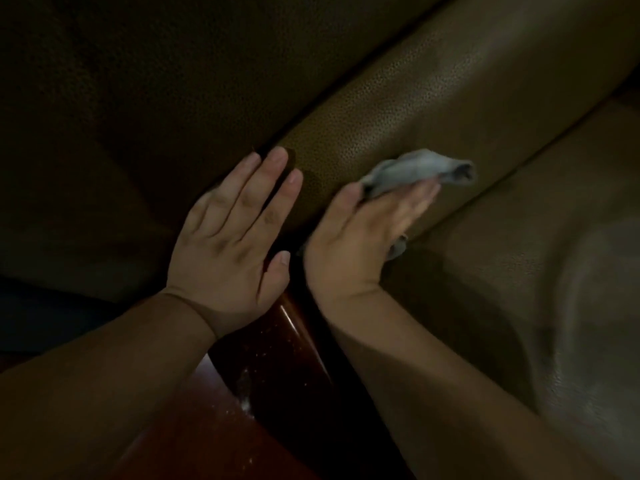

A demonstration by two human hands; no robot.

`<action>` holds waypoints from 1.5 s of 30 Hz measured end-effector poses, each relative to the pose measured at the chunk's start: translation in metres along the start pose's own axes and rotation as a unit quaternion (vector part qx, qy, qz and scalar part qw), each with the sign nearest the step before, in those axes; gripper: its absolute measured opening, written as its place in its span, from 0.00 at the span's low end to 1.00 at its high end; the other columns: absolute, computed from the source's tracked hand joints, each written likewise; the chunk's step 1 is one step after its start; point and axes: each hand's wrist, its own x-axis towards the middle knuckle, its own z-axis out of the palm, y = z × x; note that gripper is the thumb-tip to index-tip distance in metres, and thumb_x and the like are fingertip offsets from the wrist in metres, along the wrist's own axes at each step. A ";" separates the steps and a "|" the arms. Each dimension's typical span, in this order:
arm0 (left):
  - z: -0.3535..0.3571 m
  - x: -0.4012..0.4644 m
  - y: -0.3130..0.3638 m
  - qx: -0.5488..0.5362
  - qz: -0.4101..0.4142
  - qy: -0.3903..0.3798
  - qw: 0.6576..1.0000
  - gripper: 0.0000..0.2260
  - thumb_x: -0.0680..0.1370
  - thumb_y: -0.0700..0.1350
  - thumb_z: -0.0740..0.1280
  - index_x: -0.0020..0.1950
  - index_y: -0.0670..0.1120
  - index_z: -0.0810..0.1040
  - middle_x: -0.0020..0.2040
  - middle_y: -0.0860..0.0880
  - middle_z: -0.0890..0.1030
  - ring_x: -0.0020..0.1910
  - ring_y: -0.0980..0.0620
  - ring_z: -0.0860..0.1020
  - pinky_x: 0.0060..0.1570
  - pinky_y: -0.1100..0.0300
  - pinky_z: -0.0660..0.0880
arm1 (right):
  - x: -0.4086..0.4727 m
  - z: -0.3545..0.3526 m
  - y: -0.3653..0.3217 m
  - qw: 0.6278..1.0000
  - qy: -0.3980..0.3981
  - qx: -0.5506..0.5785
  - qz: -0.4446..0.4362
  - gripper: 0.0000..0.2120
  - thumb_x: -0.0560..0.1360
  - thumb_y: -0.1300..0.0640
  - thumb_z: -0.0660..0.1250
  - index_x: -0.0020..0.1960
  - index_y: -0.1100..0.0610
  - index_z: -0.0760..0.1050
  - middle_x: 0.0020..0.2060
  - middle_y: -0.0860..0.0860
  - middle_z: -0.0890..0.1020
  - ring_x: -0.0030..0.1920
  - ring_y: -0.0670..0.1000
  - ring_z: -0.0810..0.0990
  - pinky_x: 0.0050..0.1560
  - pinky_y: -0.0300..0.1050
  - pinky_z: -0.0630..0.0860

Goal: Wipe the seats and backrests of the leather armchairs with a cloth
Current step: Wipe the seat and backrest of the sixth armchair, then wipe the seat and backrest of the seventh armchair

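Note:
A brown pebbled-leather armchair fills the dim view. Its rounded padded roll (pixel 433 98) runs diagonally from centre to upper right, with the seat cushion (pixel 536 254) below it. My right hand (pixel 360 244) presses a crumpled grey cloth (pixel 415 171) flat against that roll; the cloth sticks out past my fingertips and is blurred. My left hand (pixel 232 237) lies flat with fingers spread on the lower end of the roll, beside the right hand and holding nothing.
A glossy reddish-brown wooden arm piece (pixel 277 358) with dust specks sits under my wrists. A second dark leather surface (pixel 138 98) lies across a seam to the upper left. The far left is in deep shadow.

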 end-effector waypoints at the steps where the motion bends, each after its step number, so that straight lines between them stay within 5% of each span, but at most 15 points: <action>1: 0.000 -0.001 0.000 0.000 -0.001 -0.001 1.000 0.34 0.82 0.54 0.57 0.86 0.46 0.54 0.86 0.44 0.52 0.85 0.46 0.50 0.77 0.49 0.56 | -0.011 -0.002 0.001 0.996 -0.025 -0.023 -0.082 0.35 0.84 0.41 0.47 0.82 0.57 0.36 0.82 0.64 0.40 0.82 0.63 0.37 0.81 0.64 0.40; 4: -0.001 -0.001 0.001 0.004 -0.002 -0.004 1.000 0.34 0.81 0.53 0.59 0.86 0.46 0.55 0.86 0.44 0.53 0.85 0.46 0.51 0.78 0.50 0.56 | 0.011 -0.019 0.038 0.984 -0.039 -0.068 -0.157 0.36 0.84 0.37 0.44 0.82 0.58 0.39 0.82 0.61 0.45 0.82 0.66 0.43 0.81 0.66 0.47; 8: 0.000 0.000 0.001 -0.005 -0.004 -0.008 1.000 0.35 0.80 0.52 0.60 0.86 0.45 0.56 0.86 0.44 0.54 0.85 0.46 0.51 0.79 0.53 0.51 | 0.042 -0.029 0.053 0.997 0.028 -0.061 -0.032 0.34 0.85 0.40 0.49 0.81 0.63 0.49 0.81 0.65 0.53 0.80 0.66 0.53 0.80 0.65 0.52; 11: -0.001 -0.002 0.002 -0.011 -0.010 -0.009 1.000 0.35 0.80 0.52 0.60 0.86 0.46 0.56 0.86 0.45 0.54 0.85 0.45 0.52 0.78 0.48 0.57 | 0.038 -0.037 0.032 0.991 0.030 -0.132 0.022 0.31 0.85 0.45 0.53 0.78 0.66 0.60 0.79 0.63 0.58 0.74 0.63 0.62 0.77 0.58 0.60; 15: -0.011 -0.001 0.008 0.006 -0.024 -0.074 0.997 0.37 0.80 0.54 0.62 0.86 0.48 0.54 0.87 0.46 0.51 0.85 0.45 0.52 0.79 0.49 0.55 | 0.017 -0.080 -0.005 0.983 -0.129 -0.094 0.090 0.19 0.86 0.46 0.56 0.70 0.57 0.68 0.61 0.52 0.75 0.51 0.46 0.75 0.57 0.45 0.73; 21: -0.067 0.018 0.076 -0.088 -0.215 -0.233 0.944 0.38 0.83 0.63 0.52 0.87 0.48 0.41 0.87 0.47 0.39 0.85 0.46 0.39 0.83 0.47 0.40 | -0.016 -0.160 -0.067 0.887 -0.373 -0.271 0.028 0.25 0.85 0.38 0.52 0.64 0.57 0.74 0.53 0.55 0.82 0.53 0.55 0.82 0.54 0.50 0.78; 23: -0.100 0.016 0.095 -0.116 -0.225 -0.320 0.913 0.35 0.84 0.62 0.52 0.87 0.48 0.47 0.87 0.45 0.47 0.85 0.46 0.46 0.83 0.46 0.46 | -0.014 -0.195 -0.091 0.842 -0.431 -0.320 0.051 0.26 0.86 0.37 0.48 0.59 0.56 0.74 0.49 0.54 0.82 0.49 0.52 0.81 0.54 0.51 0.77; 26: -0.168 -0.016 0.113 -0.176 -0.247 -0.401 0.865 0.27 0.85 0.62 0.56 0.81 0.50 0.67 0.78 0.44 0.71 0.76 0.42 0.69 0.75 0.46 0.66 | -0.018 -0.247 -0.118 0.782 -0.467 -0.410 0.053 0.25 0.86 0.38 0.45 0.55 0.55 0.72 0.41 0.51 0.77 0.40 0.47 0.75 0.49 0.48 0.71; 33: -0.291 -0.152 0.158 -0.244 -0.381 -0.378 0.808 0.27 0.85 0.61 0.59 0.83 0.53 0.66 0.80 0.50 0.70 0.77 0.47 0.69 0.76 0.52 0.67 | -0.077 -0.318 -0.165 0.680 -0.562 -0.471 -0.016 0.27 0.86 0.37 0.46 0.69 0.53 0.74 0.62 0.57 0.81 0.60 0.57 0.79 0.64 0.51 0.74; 36: -0.327 -0.205 0.161 -0.271 -0.455 -0.339 0.777 0.26 0.85 0.60 0.61 0.81 0.52 0.68 0.78 0.50 0.73 0.75 0.48 0.72 0.74 0.53 0.70 | -0.111 -0.315 -0.206 0.660 -0.591 -0.457 -0.077 0.20 0.85 0.37 0.50 0.59 0.47 0.75 0.59 0.56 0.82 0.52 0.53 0.79 0.59 0.51 0.74; 40: -0.369 -0.272 0.145 -0.255 -0.494 -0.286 0.780 0.25 0.85 0.58 0.61 0.80 0.51 0.70 0.77 0.49 0.75 0.74 0.47 0.73 0.71 0.56 0.71 | -0.161 -0.291 -0.269 0.605 -0.601 -0.491 -0.179 0.27 0.86 0.38 0.50 0.75 0.53 0.70 0.67 0.56 0.79 0.66 0.57 0.77 0.68 0.54 0.72; 45: -0.422 -0.367 0.116 -0.240 -0.495 -0.247 0.798 0.23 0.83 0.59 0.63 0.77 0.52 0.74 0.72 0.49 0.79 0.71 0.46 0.76 0.68 0.53 0.74 | -0.258 -0.279 -0.328 0.604 -0.571 -0.512 -0.218 0.30 0.86 0.38 0.49 0.81 0.56 0.62 0.72 0.59 0.75 0.71 0.59 0.74 0.70 0.56 0.72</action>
